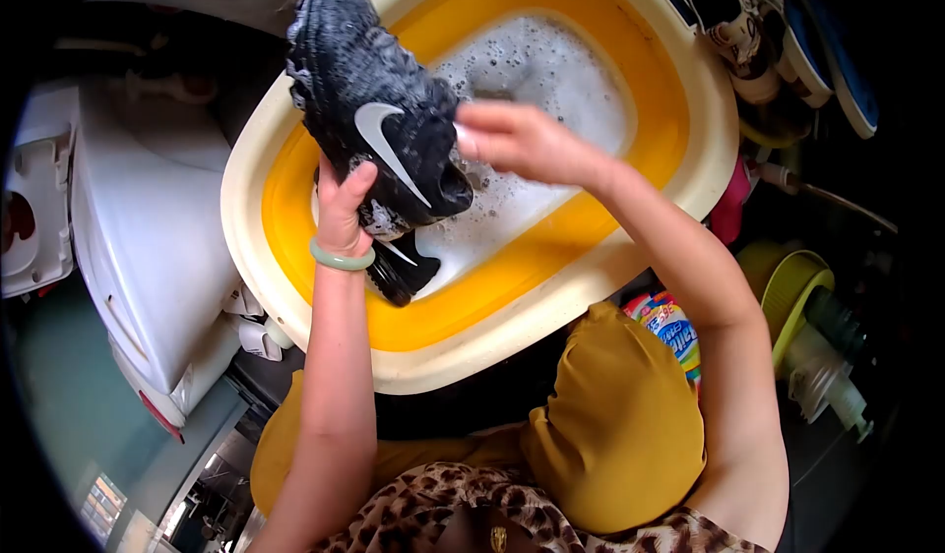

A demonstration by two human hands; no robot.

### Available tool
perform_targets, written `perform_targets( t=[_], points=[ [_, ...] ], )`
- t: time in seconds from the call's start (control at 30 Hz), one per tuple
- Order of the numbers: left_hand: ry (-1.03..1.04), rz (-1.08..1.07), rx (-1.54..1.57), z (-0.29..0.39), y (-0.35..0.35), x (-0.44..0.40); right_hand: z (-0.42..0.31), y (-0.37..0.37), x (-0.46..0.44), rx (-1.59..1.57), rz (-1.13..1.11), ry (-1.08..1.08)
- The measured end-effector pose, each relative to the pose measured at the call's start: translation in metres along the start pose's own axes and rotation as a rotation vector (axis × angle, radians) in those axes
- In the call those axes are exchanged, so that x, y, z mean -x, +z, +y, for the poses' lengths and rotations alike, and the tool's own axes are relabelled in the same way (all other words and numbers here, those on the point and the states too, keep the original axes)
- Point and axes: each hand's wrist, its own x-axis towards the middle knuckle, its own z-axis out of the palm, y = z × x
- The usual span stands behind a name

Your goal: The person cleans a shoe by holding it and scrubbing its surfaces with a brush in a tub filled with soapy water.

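Note:
My left hand (345, 209) grips a black sneaker (379, 125) with a white swoosh, held tilted above the basin. White suds cling to its toe and laces. My right hand (527, 140) is at the shoe's collar side, blurred by motion. A small white patch shows at its fingertips; whether it is foam or a held thing is unclear. Below the raised shoe, another black shoe (404, 268) with a white mark rests in the basin, partly hidden. The yellow basin (660, 91) with a cream rim contains foamy water (561, 56).
Several shoes (748, 41) stand at the upper right. A colourful detergent bag (667, 327) lies by my right knee. Green bowls (792, 287) and a clear pump bottle (832, 386) are farther right. A white toilet-like fixture (148, 218) stands at the left.

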Motion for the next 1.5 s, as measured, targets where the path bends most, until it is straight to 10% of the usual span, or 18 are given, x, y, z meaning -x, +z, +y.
perform_targets(
  t=[0.13, 0.47, 0.53, 0.63, 0.77, 0.97, 1.17, 1.3, 1.37, 1.43, 1.5],
  points=[
    [0.057, 0.034, -0.024, 0.0, 0.005, -0.002, 0.011, 0.022, -0.024, -0.491, -0.035, 0.123],
    [0.051, -0.069, -0.317, -0.001, 0.004, 0.004, 0.033, -0.029, 0.023, -0.125, -0.614, 0.44],
    [0.124, -0.077, -0.418, 0.003, 0.002, -0.001, 0.051, -0.07, 0.019, 0.207, -0.557, 0.542],
    [0.122, -0.007, -0.405, 0.009, -0.007, -0.007, 0.127, -0.117, 0.006, 0.934, 0.029, 0.133],
    [0.178, 0.053, -0.434, 0.003, -0.012, -0.009, 0.129, -0.11, -0.011, 1.037, 0.316, 0.511],
    [0.212, 0.062, -0.509, 0.003, -0.014, -0.008, 0.144, -0.05, -0.019, 0.95, -0.276, 0.299],
    [0.197, 0.061, -0.486, -0.001, -0.016, -0.005, 0.147, -0.083, -0.034, 0.62, 0.474, 0.17],
    [0.171, 0.088, -0.408, -0.008, -0.02, -0.004, 0.124, -0.054, -0.024, 0.564, 0.382, 0.26],
    [0.163, 0.117, -0.396, -0.009, -0.022, -0.002, 0.096, -0.04, -0.009, 0.306, -0.066, 0.451],
    [0.084, 0.17, -0.204, -0.005, -0.02, -0.001, 0.107, -0.029, 0.009, 0.505, 0.098, -0.116],
    [0.064, 0.174, 0.005, -0.007, -0.025, 0.0, 0.049, -0.016, 0.036, 0.375, 0.124, 0.027]
  ],
)
